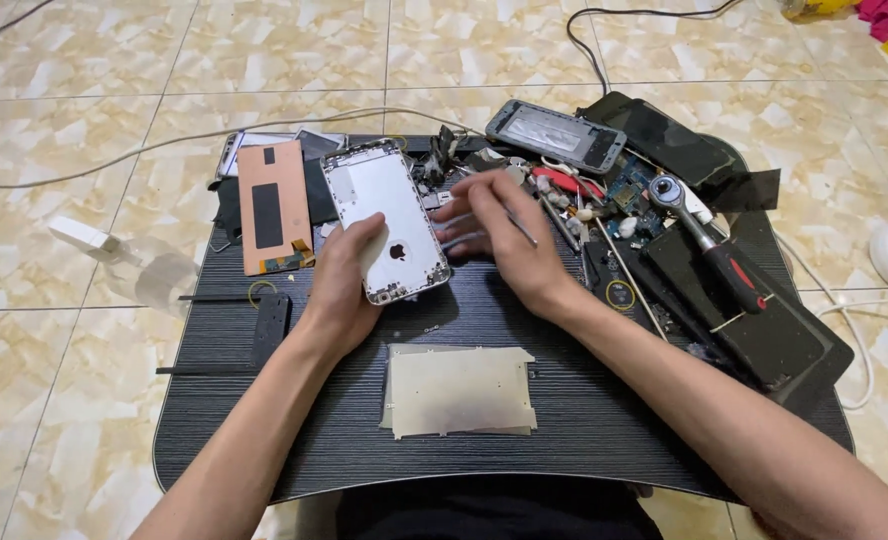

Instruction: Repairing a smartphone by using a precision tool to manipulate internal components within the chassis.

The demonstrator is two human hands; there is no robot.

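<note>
Silver phone back shell [384,215] is lying on the black lap table [524,420], its long axis running away from me and tilting slightly left. I am pinning its near edge under my left hand [349,275], fingers curled over it, while my right hand [499,235] is hovering just beside its right edge, loosely pinching a thin metal tool [521,231].

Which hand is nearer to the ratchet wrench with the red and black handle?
Right. The right hand works at the silver phone housing's right edge, a short way left of the ratchet wrench. The left hand holds the housing's lower left, farther off.
</note>
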